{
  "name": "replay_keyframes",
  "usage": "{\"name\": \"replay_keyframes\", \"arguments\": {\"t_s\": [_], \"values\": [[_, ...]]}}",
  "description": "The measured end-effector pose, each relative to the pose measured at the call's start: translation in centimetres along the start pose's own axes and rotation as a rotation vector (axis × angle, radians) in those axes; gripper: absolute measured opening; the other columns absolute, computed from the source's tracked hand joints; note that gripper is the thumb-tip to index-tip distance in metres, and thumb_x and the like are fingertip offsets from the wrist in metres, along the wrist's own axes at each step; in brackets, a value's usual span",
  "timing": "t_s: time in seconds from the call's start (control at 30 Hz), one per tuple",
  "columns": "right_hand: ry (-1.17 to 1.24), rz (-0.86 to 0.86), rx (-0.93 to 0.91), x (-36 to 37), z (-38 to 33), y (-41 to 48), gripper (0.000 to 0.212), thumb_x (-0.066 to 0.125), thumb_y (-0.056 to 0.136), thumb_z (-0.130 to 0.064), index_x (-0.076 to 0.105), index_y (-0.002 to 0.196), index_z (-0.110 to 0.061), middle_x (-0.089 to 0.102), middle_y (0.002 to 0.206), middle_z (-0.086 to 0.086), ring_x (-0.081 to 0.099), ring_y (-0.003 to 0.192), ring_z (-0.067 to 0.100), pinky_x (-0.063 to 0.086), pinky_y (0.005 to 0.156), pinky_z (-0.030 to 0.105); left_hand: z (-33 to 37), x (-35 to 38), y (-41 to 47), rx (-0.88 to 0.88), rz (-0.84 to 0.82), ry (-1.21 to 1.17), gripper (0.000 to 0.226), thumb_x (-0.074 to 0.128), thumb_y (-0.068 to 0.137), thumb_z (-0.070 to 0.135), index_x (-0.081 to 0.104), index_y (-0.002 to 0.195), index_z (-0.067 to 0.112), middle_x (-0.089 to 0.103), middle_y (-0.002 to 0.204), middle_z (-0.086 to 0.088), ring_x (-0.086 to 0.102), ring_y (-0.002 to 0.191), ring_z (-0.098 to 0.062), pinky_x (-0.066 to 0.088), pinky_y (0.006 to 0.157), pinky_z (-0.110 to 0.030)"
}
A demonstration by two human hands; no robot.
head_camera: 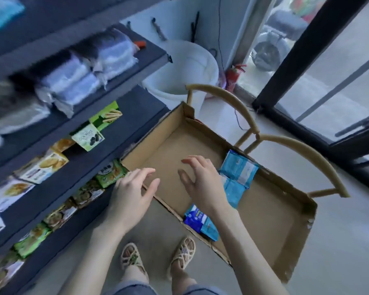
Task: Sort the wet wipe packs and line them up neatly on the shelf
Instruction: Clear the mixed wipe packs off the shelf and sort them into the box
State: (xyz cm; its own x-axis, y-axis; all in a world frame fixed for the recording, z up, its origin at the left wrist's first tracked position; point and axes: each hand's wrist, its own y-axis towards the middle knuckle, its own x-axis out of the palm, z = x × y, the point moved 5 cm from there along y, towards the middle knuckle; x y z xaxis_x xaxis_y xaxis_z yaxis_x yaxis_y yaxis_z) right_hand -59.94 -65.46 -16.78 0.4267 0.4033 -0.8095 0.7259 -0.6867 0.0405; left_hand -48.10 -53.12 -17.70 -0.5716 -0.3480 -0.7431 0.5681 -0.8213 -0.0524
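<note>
Head cam, looking down: both hands are empty, with the fingers loosely spread. The left hand [132, 188] hovers over the near-left edge of the cardboard box [285, 231], and the right hand [202, 182] is over the middle of it, just beside the light blue wipe packs [239, 168]. A dark blue wipe pack [197, 218] lies at the box's lower edge, under the right forearm. So the leftovers are still in the box at centre right, and the shelf [124, 116] runs down the left of the frame.

What I'd worry about:
- The packs look like soft, glossy film pouches, flat and squishy. Grabbing several at once with spread fingers looks like a good way to have one slide out.
- There are two shades of blue, so it'd be easy to mix the kinds up when they go on the shelf.
- The box is thin brown corrugated card with torn, ragged edges and low floppy walls. It seems to sit on the curved wooden chairs [222, 92], though I can't tell how solidly. Leaning on the rim could tip it.

The wrapped packs on the upper shelf [83, 77] at upper left are too blurred to read. The cookie boxes [87, 136] below them are stiff printed card.
</note>
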Motion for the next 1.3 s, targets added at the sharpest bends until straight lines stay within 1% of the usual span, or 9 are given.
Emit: {"name": "replay_keyframes", "arguments": {"t_s": [0.1,0.23,0.33,0.4,0.6,0.87,1.0,1.1,1.3], "values": [[0.006,-0.032,-0.135,1.1,-7.4,0.9,0.027,0.056,0.093,-0.025,0.062,0.115,-0.012,0.061,0.118,0.004,0.053,0.108,0.025,0.042,0.090,0.032,-3.0,-6.4,-3.1,-0.079,0.139,-0.021,0.032,0.053,0.093,0.038,0.062,0.117,0.018,0.063,0.111,0.007,0.058,0.102,-0.014,0.048,0.089,-0.037],[0.027,-0.047,-0.249,4.5,-16.3,0.8,0.028,0.054,0.090,-0.029,0.064,0.111,-0.014,0.064,0.113,0.003,0.057,0.103,0.026,0.044,0.087,0.031,-8.2,-13.8,-7.8,-0.155,0.278,-0.038,0.028,0.057,0.091,0.037,0.064,0.110,0.019,0.064,0.101,0.011,0.061,0.092,-0.011,0.047,0.076,-0.026],[0.052,-0.093,-0.313,7.8,-22.6,0.4,0.026,0.056,0.091,-0.026,0.063,0.112,-0.013,0.063,0.114,0.002,0.057,0.104,0.025,0.044,0.087,0.031,-12.1,-19.0,-11.0,-0.211,0.347,-0.011,0.025,0.060,0.091,0.031,0.064,0.112,0.019,0.065,0.104,0.010,0.061,0.097,-0.010,0.048,0.082,-0.029],[0.089,-0.102,-0.354,9.5,-26.7,0.7,0.028,0.054,0.089,-0.024,0.064,0.112,-0.010,0.063,0.113,0.004,0.057,0.103,0.027,0.046,0.086,0.033,-14.4,-22.6,-12.6,-0.228,0.411,0.011,0.026,0.059,0.091,0.030,0.064,0.114,0.019,0.065,0.106,0.010,0.061,0.099,-0.009,0.046,0.082,-0.025],[0.146,-0.062,-0.477,11.1,-36.8,4.0,0.023,0.057,0.093,-0.021,0.063,0.115,-0.014,0.062,0.112,-0.001,0.058,0.099,0.023,0.048,0.082,0.036,-17.4,-32.7,-13.5,-0.173,0.607,0.088,0.025,0.058,0.092,0.033,0.063,0.113,0.020,0.066,0.106,0.011,0.060,0.097,-0.007,0.048,0.082,-0.027],[0.137,-0.024,-0.512,11.7,-43.5,13.1,0.030,0.056,0.094,-0.025,0.060,0.120,-0.012,0.059,0.118,0.000,0.055,0.105,0.023,0.044,0.084,0.031,-20.5,-40.4,-6.7,-0.102,0.692,0.135,0.026,0.058,0.092,0.029,0.062,0.114,0.015,0.064,0.103,0.007,0.062,0.095,-0.013,0.052,0.081,-0.034],[0.136,-0.011,-0.549,12.2,-45.8,18.9,0.028,0.057,0.094,-0.023,0.062,0.118,-0.011,0.061,0.116,0.003,0.055,0.107,0.024,0.042,0.086,0.029,-22.1,-43.0,-1.4,-0.126,0.680,0.155,0.028,0.058,0.092,0.030,0.060,0.117,0.017,0.061,0.106,0.006,0.060,0.097,-0.013,0.049,0.084,-0.036],[0.125,-0.040,-0.577,13.1,-47.1,23.5,0.029,0.057,0.094,-0.024,0.061,0.119,-0.010,0.060,0.118,0.005,0.050,0.111,0.024,0.036,0.082,0.025,-23.0,-45.1,2.8,-0.152,0.678,0.137,0.029,0.057,0.093,0.030,0.059,0.118,0.016,0.061,0.112,0.004,0.059,0.101,-0.015,0.049,0.085,-0.038],[0.107,0.028,-0.699,13.9,-49.9,31.4,0.026,0.066,0.087,-0.020,0.066,0.111,-0.010,0.063,0.115,0.003,0.046,0.105,0.029,0.042,0.091,0.039,-24.8,-48.5,10.4,-0.195,0.733,0.130,0.034,0.057,0.093,0.030,0.057,0.122,0.013,0.055,0.120,0.000,0.053,0.112,-0.017,0.043,0.093,-0.034]]}}
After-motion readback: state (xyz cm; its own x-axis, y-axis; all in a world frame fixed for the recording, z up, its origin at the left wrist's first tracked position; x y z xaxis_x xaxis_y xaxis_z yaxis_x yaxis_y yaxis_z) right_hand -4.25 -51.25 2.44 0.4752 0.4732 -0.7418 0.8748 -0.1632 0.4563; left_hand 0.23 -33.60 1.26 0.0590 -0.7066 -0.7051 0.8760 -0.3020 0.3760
